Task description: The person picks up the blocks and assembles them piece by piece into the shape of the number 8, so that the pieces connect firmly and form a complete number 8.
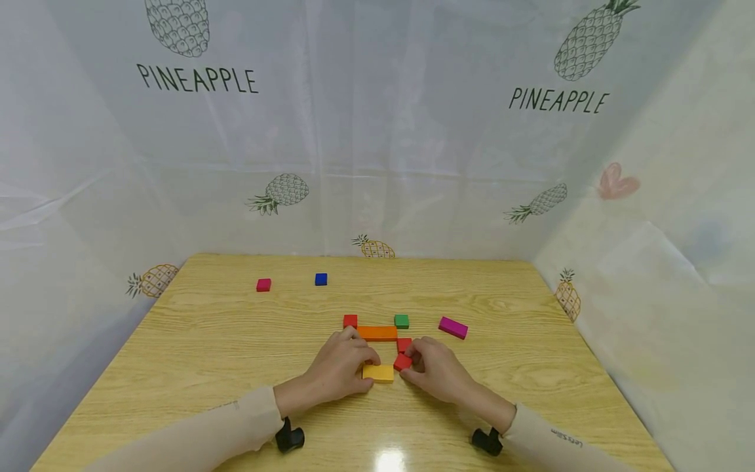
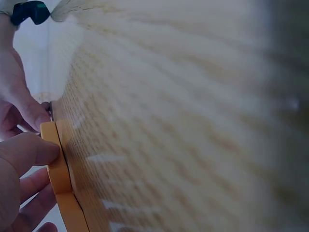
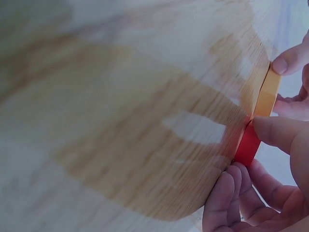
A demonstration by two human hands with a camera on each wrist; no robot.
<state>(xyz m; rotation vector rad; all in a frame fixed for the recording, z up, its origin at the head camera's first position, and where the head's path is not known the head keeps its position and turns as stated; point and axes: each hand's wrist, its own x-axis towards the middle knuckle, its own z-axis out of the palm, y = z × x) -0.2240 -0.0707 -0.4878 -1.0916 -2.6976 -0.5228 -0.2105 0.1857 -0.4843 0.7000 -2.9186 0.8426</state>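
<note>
My left hand (image 1: 337, 368) lies over the left end of a flat yellow block (image 1: 382, 374), pinching it between thumb and fingers. In the left wrist view its thumb presses the side of the yellow block (image 2: 59, 169), and a second orange-yellow piece (image 2: 72, 212) adjoins it. My right hand (image 1: 439, 370) pinches a small red block (image 1: 403, 362), which sits slightly turned. Just beyond it is another red block (image 1: 404, 345), by the right end of a long orange block (image 1: 377, 334). A third red block (image 1: 350, 320) stands at the orange block's left end. My left palm hides part of the layout.
A green block (image 1: 402, 321) sits behind the orange one's right end. A magenta block (image 1: 453, 328) lies to the right. Farther back on the wooden table (image 1: 206, 367) are a pink block (image 1: 263, 285) and a blue block (image 1: 321, 279). A pineapple-print curtain (image 1: 383, 131) surrounds the table.
</note>
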